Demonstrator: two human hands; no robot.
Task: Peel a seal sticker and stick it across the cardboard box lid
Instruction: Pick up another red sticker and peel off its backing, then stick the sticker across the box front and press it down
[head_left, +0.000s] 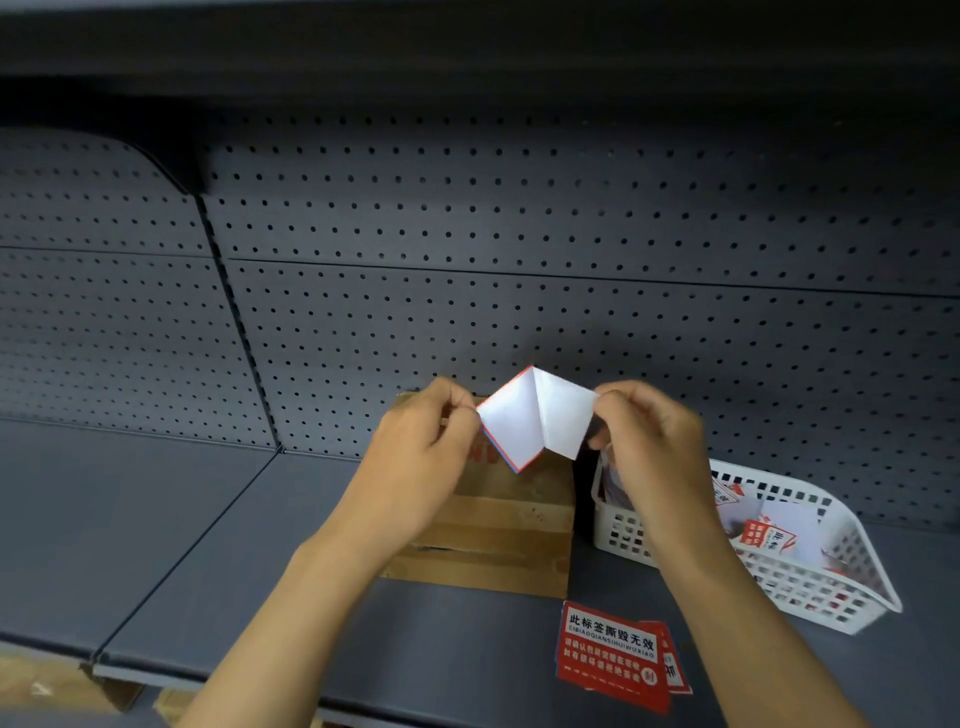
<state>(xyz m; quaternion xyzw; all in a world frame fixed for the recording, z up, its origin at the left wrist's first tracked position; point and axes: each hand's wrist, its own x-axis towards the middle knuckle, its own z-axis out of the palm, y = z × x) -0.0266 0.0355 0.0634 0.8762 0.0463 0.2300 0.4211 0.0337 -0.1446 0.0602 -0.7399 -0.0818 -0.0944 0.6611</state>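
Observation:
I hold a seal sticker (530, 415) up in front of me, its white back facing me and thin red edges showing. It is split or folded into two white flaps that meet in a ridge at the middle. My left hand (415, 457) pinches the left flap's corner. My right hand (654, 441) pinches the right flap's corner. Below and behind them the brown cardboard box (498, 540) rests on the grey shelf (249, 571), its lid partly hidden by my hands.
A small stack of red seal stickers (613, 654) lies on the shelf near its front edge. A white plastic basket (810, 566) with more stickers and white backings stands right of the box. A grey pegboard wall (519, 260) closes the back.

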